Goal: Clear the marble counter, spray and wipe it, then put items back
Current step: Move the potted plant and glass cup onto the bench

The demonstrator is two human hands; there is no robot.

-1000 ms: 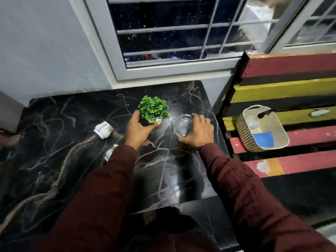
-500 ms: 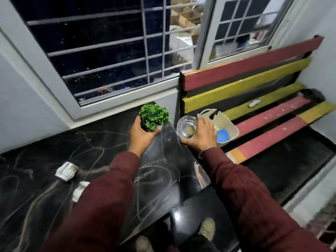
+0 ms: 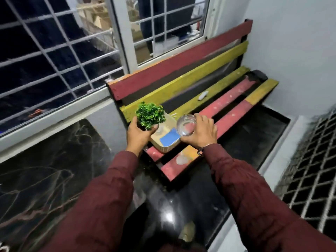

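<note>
Left hand (image 3: 140,135) grips a small green potted plant (image 3: 150,115); right hand (image 3: 201,134) grips a clear glass (image 3: 186,125) at its three o'clock. Both are held above a basket (image 3: 168,142) on the slatted bench (image 3: 227,99), with the marble counter (image 3: 45,170) at eight o'clock.

Small green plant (image 3: 150,115) in left hand (image 3: 140,134), clear glass (image 3: 186,125) in right hand (image 3: 201,134), above slatted bench (image 3: 231,104).

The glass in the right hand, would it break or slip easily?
Probably both. The glass looks clear, smooth and thin, so it may slip in the right hand and would likely crack on the hard wooden bench. It is round, so it could roll if laid sideways.
</note>
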